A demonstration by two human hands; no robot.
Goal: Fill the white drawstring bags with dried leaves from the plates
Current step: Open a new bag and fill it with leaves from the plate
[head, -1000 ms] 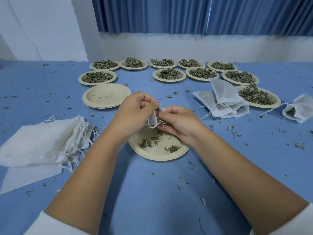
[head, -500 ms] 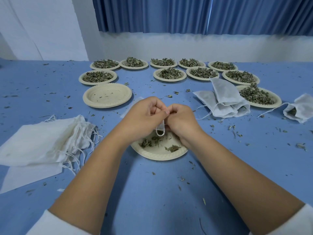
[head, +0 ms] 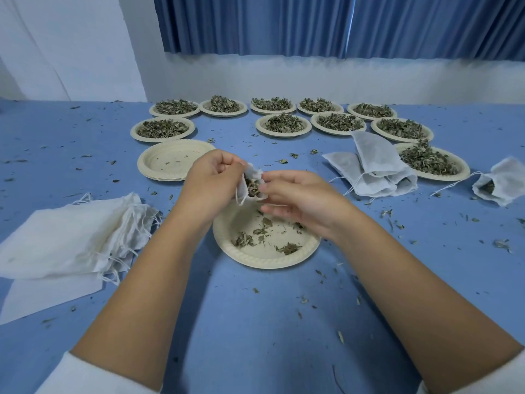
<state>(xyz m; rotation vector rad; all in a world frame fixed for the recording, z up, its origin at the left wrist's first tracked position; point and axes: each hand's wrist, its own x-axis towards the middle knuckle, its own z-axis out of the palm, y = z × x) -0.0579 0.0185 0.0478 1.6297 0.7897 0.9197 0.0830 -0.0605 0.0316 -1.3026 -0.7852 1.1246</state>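
My left hand (head: 211, 182) grips a small white drawstring bag (head: 252, 183) by its rim, mouth turned toward me with dried leaves showing inside. My right hand (head: 301, 199) pinches the other side of the bag's mouth, its lower fingers held out over the near plate (head: 257, 258). That cream paper plate lies under both hands and carries only a few leaf scraps (head: 244, 240). Most of the bag's body is hidden behind my left hand.
Several plates heaped with dried leaves (head: 163, 128) line the table's back. A stack of bare plates (head: 173, 160) sits left of centre. Flat white bags (head: 68, 240) lie piled at left; filled bags (head: 372, 166) and one more (head: 502, 184) lie at right. Leaf crumbs dot the blue cloth.
My hands were pressed together around the bag half a second ago. They have drawn apart and risen slightly, and the bag's mouth now gapes toward me with leaves visible inside.
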